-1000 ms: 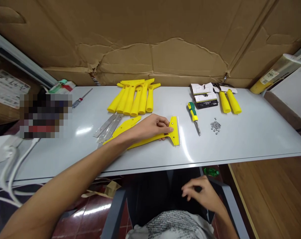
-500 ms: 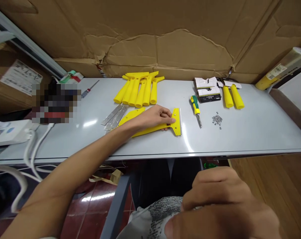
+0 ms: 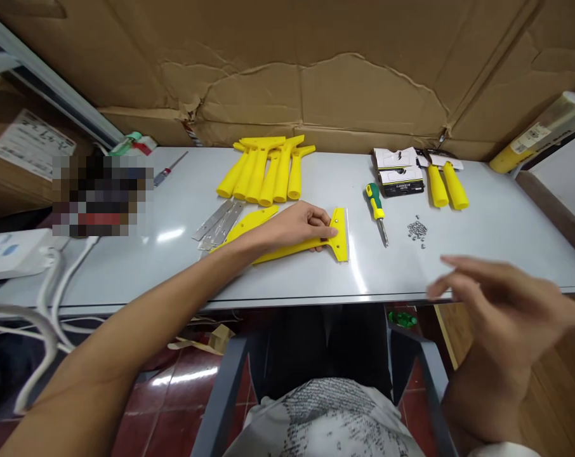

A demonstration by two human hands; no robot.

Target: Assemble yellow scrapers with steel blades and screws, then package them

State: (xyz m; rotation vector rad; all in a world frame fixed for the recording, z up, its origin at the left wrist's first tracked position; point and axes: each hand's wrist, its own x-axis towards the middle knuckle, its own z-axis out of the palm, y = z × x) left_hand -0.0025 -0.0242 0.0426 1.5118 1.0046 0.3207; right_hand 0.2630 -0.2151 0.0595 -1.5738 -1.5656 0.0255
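My left hand is closed on a yellow scraper, gripping it just behind the head. A thin metal blade runs along the head's right edge. Under my forearm lies another yellow scraper part, partly hidden. My right hand is above the table's front edge, blurred, its fingers bent but apart, with nothing seen in them. Beyond it is a pile of small metal screws. A green and yellow screwdriver lies between the pile and the scraper.
Several yellow scraper handles lie at the back, with flat metal blades before them. Black-and-white boxes and two yellow-handled scrapers sit back right. Another screwdriver and white cables are at left. Cardboard stands behind.
My right hand has moved from near my lap forward and right, up toward the table's front edge, and its fingers have parted. My left hand keeps the scraper in the same place.
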